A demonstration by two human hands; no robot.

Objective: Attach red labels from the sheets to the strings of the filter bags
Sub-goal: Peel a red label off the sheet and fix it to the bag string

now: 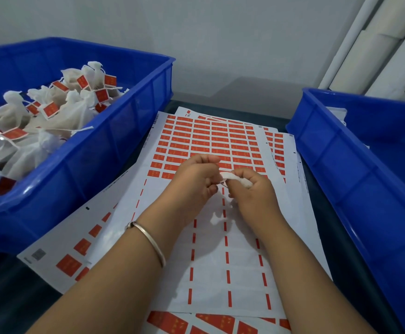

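From the head camera, the only view there was, the whole thing came down to one tiny gap between the two hands, right over the middle of the top label sheet (211, 256). The right hand (252, 194) had its fingers curled round a small white filter bag (241, 179), with the bag's gathered end poking out toward the left hand (194, 179). The left hand sat just beside it, fingertips pinched together at that same spot; it looked like it was nipping the string or a label there, but the bit was too small to tell which. So the bag lay to the right of the left hand, its long axis running roughly left to right across the sheet, and the left hand was the nearer one to the red labels (208, 145) still on the far half of the sheet. The near half was already peeled down to red dashes. Finished bags with red tags were piled in the blue bin on the left (81, 165), so that's probably where this one would go, a short reach for the left hand. The blue bin on the right (355, 184) sat across the dark worktop (336, 256), with only a few white bits showing inside.
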